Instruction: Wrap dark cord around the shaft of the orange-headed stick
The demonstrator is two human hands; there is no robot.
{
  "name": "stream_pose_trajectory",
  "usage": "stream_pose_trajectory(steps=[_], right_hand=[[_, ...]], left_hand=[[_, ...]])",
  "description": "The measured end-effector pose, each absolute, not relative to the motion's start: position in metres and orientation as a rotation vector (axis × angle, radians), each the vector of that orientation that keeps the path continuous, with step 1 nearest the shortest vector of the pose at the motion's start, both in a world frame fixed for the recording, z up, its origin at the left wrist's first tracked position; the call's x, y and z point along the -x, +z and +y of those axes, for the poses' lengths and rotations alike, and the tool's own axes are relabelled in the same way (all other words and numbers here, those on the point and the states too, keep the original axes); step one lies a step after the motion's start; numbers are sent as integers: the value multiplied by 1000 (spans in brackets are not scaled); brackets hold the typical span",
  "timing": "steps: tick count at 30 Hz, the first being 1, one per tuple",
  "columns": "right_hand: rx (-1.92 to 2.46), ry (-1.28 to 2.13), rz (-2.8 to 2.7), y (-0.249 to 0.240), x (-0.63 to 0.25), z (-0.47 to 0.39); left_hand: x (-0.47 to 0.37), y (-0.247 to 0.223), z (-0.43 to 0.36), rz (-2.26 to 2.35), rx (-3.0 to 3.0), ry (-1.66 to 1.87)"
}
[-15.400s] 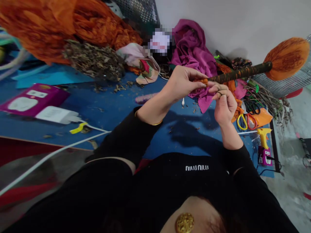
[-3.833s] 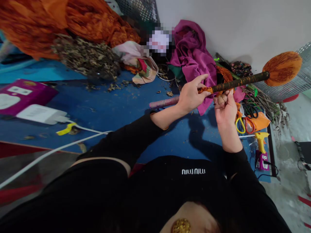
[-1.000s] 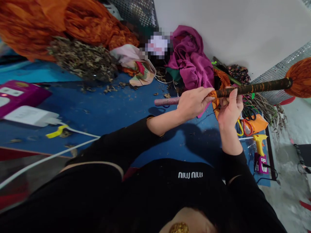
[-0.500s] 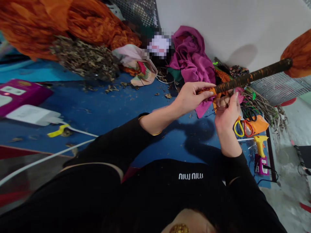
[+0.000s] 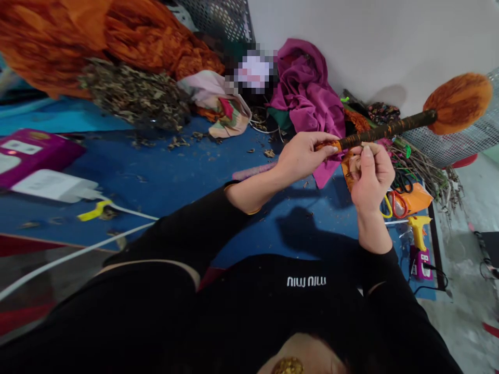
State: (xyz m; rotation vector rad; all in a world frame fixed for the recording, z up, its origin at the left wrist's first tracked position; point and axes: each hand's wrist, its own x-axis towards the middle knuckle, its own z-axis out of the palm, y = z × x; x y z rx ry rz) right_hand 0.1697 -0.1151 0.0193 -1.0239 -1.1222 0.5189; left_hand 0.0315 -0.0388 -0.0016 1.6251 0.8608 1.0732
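Note:
A long dark stick (image 5: 390,128), streaked with orange, slants up to the right and ends in a rounded orange cloth bundle (image 5: 462,101). My left hand (image 5: 302,156) grips its lower, orange-wrapped end between thumb and fingers. Just below the stick, my right hand (image 5: 370,174) is closed in a pinch; whatever its fingertips hold is too small to make out. Behind both hands lies a crumpled magenta cloth (image 5: 302,93), one corner hanging under the stick. A strip of orange material (image 5: 346,169) shows beside my right fingers.
Scissors (image 5: 399,202), an orange packet (image 5: 419,199) and a yellow glue gun (image 5: 418,231) lie at the right edge of the blue table (image 5: 187,171). Dry twigs (image 5: 436,176) stick out behind. On the left are dried leaves (image 5: 132,93), orange cloth (image 5: 156,36) and a purple box (image 5: 39,153).
The stick's bundled end has shifted left and is now wholly in view. My right hand has turned, its fingers now pinched close under the stick. My left hand has barely moved.

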Motion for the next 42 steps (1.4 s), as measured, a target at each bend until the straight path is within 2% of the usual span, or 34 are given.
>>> stream_pose_trajectory(steps=[11, 18, 27, 37, 42], right_hand=[[1173, 106, -1642, 46, -198, -136], [1185, 393, -1666, 41, -198, -137], [1123, 437, -1155, 30, -192, -123], [1147, 557, -1104, 24, -189, -112], [1152, 535, -1340, 25, -193, -107]], left_hand=[[-32, -13, -28, 865, -1726, 987], [-31, 1, -32, 813, -1555, 902], [-29, -8, -36, 890, -1810, 907], [-28, -5, -44, 1050, -2016, 839], [-29, 6, -55, 1192, -2210, 701]])
